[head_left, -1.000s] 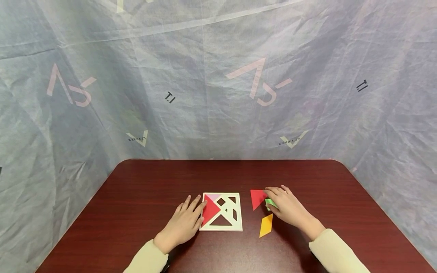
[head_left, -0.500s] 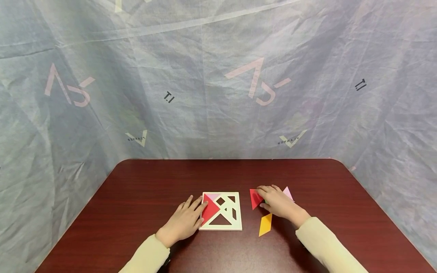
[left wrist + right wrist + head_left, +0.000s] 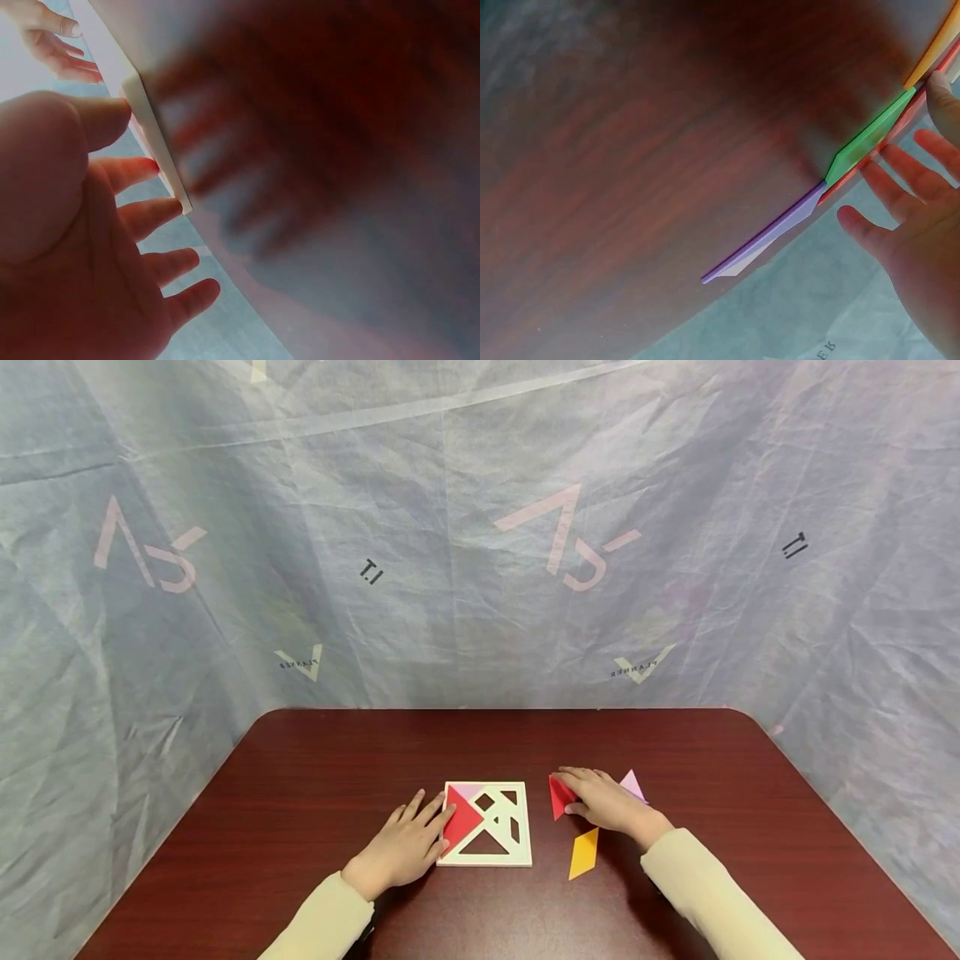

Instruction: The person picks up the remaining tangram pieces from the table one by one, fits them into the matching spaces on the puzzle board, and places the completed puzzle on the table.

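- Left sleeve (image 3: 322,918), left of the board (image 3: 527,843) and nearer the wearer: pale cream, plain, long, snug towards the wrist, with a softly rounded end.
- Right sleeve (image 3: 716,893), right of the board: the same cream (a matching pair, by the look of it), lightly creased.
- Black piece (image 3: 366,933), nearer the wearer than the board: small, peeping from under the left sleeve, mostly hidden.

We see a white frame (image 3: 519,853) lying flat, a large red triangle (image 3: 462,820) and a pink triangle (image 3: 469,790) seated in it; to its right, a partly hidden loose red triangle (image 3: 558,801), green piece (image 3: 866,142), purple piece (image 3: 769,231) and yellow parallelogram (image 3: 584,854).
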Motion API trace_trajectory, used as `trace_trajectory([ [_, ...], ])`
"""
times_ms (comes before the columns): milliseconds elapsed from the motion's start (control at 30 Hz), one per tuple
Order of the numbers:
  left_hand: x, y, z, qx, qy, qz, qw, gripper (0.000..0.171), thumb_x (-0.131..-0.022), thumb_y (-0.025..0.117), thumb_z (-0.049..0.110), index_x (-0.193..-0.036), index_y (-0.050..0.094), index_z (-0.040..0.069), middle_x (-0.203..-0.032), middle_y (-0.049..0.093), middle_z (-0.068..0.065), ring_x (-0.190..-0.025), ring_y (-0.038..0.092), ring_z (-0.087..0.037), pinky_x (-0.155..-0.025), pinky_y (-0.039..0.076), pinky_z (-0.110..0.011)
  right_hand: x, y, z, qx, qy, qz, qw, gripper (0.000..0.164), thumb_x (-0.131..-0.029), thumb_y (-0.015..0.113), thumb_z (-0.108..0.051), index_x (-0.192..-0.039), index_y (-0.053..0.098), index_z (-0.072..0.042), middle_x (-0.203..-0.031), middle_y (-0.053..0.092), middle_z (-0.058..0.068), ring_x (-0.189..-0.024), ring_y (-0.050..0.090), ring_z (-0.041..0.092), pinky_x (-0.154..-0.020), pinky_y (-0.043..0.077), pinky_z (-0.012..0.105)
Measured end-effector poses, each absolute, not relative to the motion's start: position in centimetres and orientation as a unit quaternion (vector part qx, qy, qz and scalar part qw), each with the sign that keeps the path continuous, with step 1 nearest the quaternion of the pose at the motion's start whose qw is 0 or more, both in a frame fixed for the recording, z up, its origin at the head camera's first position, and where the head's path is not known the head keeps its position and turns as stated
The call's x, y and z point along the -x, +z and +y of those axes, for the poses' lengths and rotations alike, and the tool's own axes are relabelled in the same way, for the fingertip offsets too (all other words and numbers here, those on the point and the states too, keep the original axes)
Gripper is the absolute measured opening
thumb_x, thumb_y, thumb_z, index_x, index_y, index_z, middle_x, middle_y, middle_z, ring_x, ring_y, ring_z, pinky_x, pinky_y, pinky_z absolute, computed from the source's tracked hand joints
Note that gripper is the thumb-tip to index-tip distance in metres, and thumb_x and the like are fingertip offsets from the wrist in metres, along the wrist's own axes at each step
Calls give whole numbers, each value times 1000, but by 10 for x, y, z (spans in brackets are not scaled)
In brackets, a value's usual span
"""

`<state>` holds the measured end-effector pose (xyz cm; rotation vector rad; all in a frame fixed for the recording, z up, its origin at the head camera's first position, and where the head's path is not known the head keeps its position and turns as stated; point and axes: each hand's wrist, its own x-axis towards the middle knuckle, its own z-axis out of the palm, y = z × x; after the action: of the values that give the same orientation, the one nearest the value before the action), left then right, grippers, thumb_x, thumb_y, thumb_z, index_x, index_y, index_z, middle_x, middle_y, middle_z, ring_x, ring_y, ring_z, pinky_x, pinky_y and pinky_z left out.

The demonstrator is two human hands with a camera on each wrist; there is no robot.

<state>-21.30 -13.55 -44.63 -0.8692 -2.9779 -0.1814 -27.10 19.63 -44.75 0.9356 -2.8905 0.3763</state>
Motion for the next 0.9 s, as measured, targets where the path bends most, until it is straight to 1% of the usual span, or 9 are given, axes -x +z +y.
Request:
trace_trajectory([
  [133, 213, -445, -135, 281, -60, -958, 17, 47, -94, 46, 29, -136, 43, 10, -144, 37, -14, -133, 28, -42, -100, 32, -55, 273, -448, 195, -300, 128, -945, 39, 56, -78, 71, -18, -129, 50, -3, -125, 54, 16, -115, 50, 34, -97, 35, 56],
  [267, 213, -445, -135, 282, -58, -958, 15, 47, -94, 46, 30, -136, 43, 10, -144, 36, -13, -133, 28, -42, -100, 32, -55, 275, -446, 193, -302, 125, -944, 47, 58, -76, 74, -16, -127, 51, -2, -119, 56, 14, -108, 53, 31, -93, 38, 55],
  [500, 216, -449, -135, 282, -50, -958, 15, 47, -95, 44, 31, -137, 42, 10, -145, 35, -14, -134, 28, -40, -101, 32, -55, 278, -445, 190, -290, 123, -948, 36, 60, -74, 75, -13, -128, 49, -3, -118, 54, 14, -107, 48, 32, -89, 39, 53],
  [733, 218, -449, -134, 285, -48, -957, 13, 47, -95, 45, 30, -137, 42, 8, -145, 34, -16, -130, 35, -40, -100, 34, -52, 282, -442, 189, -266, 146, -953, 13, 64, -71, 77, -13, -127, 49, -3, -112, 53, 13, -102, 44, 30, -83, 38, 47],
  [900, 217, -449, -134, 284, -48, -957, 12, 47, -94, 46, 29, -137, 41, 9, -145, 34, -17, -125, 41, -41, -98, 37, -51, 285, -441, 189, -257, 157, -954, 6, 65, -69, 79, -14, -126, 50, -4, -107, 48, 10, -99, 42, 27, -80, 36, 42],
])
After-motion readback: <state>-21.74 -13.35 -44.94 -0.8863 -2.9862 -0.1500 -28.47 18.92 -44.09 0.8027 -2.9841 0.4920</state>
